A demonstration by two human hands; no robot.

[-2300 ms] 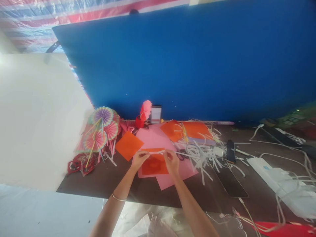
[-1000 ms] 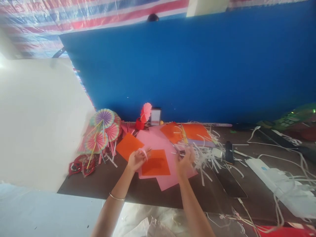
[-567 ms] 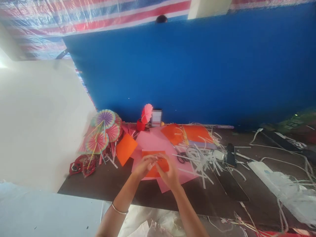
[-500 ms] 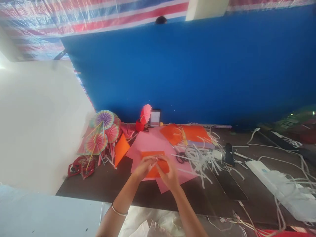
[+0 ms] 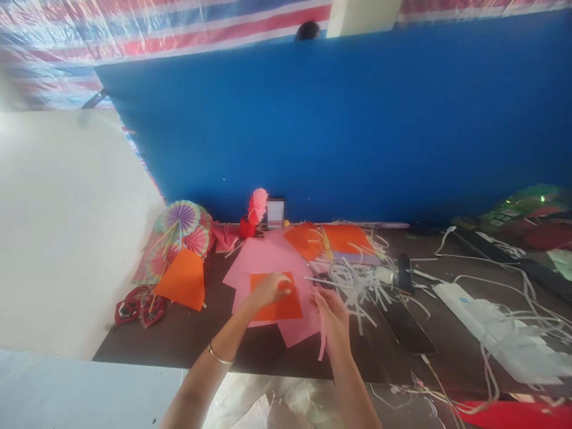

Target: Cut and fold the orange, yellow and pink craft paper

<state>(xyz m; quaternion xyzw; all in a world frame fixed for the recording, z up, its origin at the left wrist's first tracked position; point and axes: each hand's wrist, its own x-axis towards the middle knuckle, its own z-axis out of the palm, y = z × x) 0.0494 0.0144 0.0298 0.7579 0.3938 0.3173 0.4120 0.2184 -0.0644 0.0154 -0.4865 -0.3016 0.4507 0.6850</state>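
Note:
My right hand (image 5: pixel 334 319) pinches a narrow pink paper strip (image 5: pixel 322 339), which hangs down beside the thumb. Over a square orange sheet (image 5: pixel 286 307) hovers my left hand (image 5: pixel 269 290), its fingers curved and a little apart, with nothing visible in them. Some motion blur softens those fingertips. Beneath the orange square, several pink sheets (image 5: pixel 250 259) lie overlapped on the dark table. Another orange sheet (image 5: pixel 185 280) leans at the left, in front of the paper fans.
Round pleated paper fans (image 5: pixel 179 217) stand at the left. Curled white paper strips (image 5: pixel 353 286) are heaped right of the pink sheets, near more orange paper (image 5: pixel 346 238). Farther right are a phone (image 5: pixel 411 330) and a power strip (image 5: pixel 469 319) with cables. A blue partition (image 5: pixel 339 131) rises behind.
My hands have parted; the right has moved right, now with the pink strip showing. The left orange sheet has tipped over to the left. The view has shifted slightly.

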